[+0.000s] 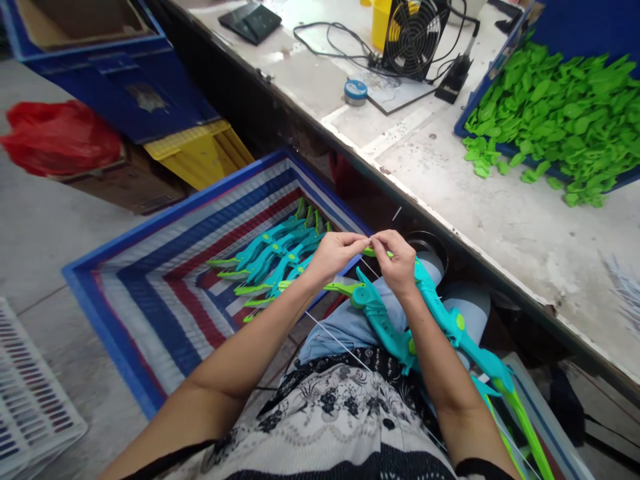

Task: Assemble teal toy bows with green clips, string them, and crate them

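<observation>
A teal and green toy bow (453, 327) lies across my lap, its green tip between my fingers. My left hand (334, 255) is pinched on a thin white string (340, 343) at that tip. My right hand (399, 261) is closed on the bow's green tip and the string beside it. The string runs slack down toward my lap. A second teal bow part (383, 323) rests on my knee under my right wrist.
A blue crate lined with a striped bag (150, 280) at my left holds several finished teal bows (273, 257). On the workbench (500, 213) stand a blue bin of green plastic pieces (560, 113), a small fan (413, 37), cables and a tape roll (355, 92).
</observation>
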### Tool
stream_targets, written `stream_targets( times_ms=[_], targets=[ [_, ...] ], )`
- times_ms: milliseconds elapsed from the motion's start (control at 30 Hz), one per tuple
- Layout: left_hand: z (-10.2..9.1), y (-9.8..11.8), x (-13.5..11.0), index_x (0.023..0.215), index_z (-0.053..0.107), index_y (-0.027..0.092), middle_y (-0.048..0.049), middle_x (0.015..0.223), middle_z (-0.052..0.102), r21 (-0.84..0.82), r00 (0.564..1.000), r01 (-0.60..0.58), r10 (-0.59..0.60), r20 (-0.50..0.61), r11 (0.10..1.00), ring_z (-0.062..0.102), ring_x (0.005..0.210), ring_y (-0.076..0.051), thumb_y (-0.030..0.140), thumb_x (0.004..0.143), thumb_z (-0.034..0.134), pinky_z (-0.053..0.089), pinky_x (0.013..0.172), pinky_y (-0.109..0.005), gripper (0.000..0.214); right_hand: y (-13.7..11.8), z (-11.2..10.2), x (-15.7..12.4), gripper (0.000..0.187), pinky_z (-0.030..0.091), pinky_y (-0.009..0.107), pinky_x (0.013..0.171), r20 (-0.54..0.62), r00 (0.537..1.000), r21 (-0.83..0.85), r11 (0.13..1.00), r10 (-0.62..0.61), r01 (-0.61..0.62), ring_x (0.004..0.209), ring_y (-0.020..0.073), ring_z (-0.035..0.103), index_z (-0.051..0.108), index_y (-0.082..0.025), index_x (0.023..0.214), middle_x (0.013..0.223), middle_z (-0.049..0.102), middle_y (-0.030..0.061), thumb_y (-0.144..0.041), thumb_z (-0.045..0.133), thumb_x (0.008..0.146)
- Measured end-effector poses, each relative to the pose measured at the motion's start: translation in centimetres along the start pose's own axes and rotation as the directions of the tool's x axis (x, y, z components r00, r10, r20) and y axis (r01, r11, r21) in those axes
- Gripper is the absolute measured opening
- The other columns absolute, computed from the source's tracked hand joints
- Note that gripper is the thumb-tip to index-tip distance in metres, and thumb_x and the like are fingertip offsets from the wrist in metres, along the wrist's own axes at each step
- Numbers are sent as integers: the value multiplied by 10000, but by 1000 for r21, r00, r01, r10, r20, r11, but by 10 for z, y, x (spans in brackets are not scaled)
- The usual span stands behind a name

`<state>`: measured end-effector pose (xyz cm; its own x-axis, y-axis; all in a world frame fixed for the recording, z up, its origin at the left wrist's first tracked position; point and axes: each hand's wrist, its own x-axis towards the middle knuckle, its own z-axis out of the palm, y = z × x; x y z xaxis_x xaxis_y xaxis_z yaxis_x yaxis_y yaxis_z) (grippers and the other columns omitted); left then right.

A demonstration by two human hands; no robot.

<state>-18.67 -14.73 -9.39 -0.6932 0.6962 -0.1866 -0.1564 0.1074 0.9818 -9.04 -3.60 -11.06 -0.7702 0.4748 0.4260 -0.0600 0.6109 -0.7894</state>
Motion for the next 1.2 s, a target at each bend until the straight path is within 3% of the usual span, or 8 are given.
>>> stream_targets(
  times_ms=[300, 467, 567, 700, 767, 867, 1033, 1200],
  targets=[
    [-10, -10, -1, 862, 774, 167, -39, 820, 757, 226, 983, -112, 75, 166, 968, 659, 782, -191, 328, 782, 620, 506, 730, -278, 237, 12, 9, -10, 217, 474, 284, 728, 6, 999, -216, 976, -36, 36, 771, 159, 593, 584, -194, 807, 807, 617, 48, -238, 424, 947],
    [-26, -7, -13, 1146, 694, 154, -76, 987, 742, 220, 982, -79, 38, 184, 972, 658, 793, -178, 376, 795, 620, 515, 675, -271, 422, 3, -29, -35, 139, 493, 309, 819, -17, 999, -225, 974, -46, 41, 883, 173, 625, 617, -187, 955, 915, 667, 56, -246, 492, 945],
    [-70, -17, -36, 1123, 688, 162, -78, 988, 729, 199, 989, -13, 42, -144, 980, 644, 736, -159, 408, 782, 622, 511, 626, -259, 425, 6, -76, -82, 163, 488, 372, 875, -82, 997, -392, 919, 0, -32, 953, 212, 613, 621, -198, 1030, 981, 669, 75, -298, 542, 929],
    [-132, -61, -92, 820, 711, 153, -17, 614, 646, 317, 811, 311, -76, -580, 896, 536, 501, -129, 417, 728, 606, 407, 439, -216, 299, 25, -125, -160, 406, 461, 480, 921, -55, 988, -664, 733, 147, -146, 1063, 295, 560, 570, -182, 1209, 1123, 606, 149, -451, 547, 905],
    [-132, -86, -120, 789, 720, 169, -26, 620, 667, 524, 939, 327, -205, -277, 786, 588, 544, -158, 382, 740, 602, 477, 501, -246, 248, 36, -135, -188, 509, 458, 513, 918, -24, 974, -743, 648, 224, -167, 1096, 329, 535, 532, -171, 1276, 1185, 560, 181, -501, 538, 889],
    [-82, -112, -139, 1002, 715, 184, -88, 950, 735, 640, 972, -168, 18, 234, 750, 674, 856, -201, 302, 863, 494, 556, 786, -333, 286, 46, -140, -202, 490, 458, 517, 935, 17, 950, -767, 614, 312, -188, 1121, 338, 530, 514, -171, 1314, 1220, 540, 188, -404, 522, 883],
    [35, -128, -104, 1272, 577, 223, -127, 1337, 566, 533, 610, -792, 343, 714, 298, 455, 1306, -290, 180, 870, 501, 352, 1091, -541, 411, 50, -169, -163, 474, 498, 424, 929, 211, 805, -585, 731, 555, -351, 1079, 293, 617, 557, -207, 1292, 1197, 642, 118, -353, 534, 842],
    [81, -100, -63, 1211, 584, 162, -119, 986, 641, 484, 497, -863, 81, 864, 143, 615, 957, -261, 253, 866, 520, 482, 898, -444, 362, 59, -205, -107, 625, 493, 379, 927, 618, 479, -333, 760, 623, -559, 1081, 296, 623, 620, -195, 1257, 1158, 694, 61, -512, 688, 723]
  ],
)
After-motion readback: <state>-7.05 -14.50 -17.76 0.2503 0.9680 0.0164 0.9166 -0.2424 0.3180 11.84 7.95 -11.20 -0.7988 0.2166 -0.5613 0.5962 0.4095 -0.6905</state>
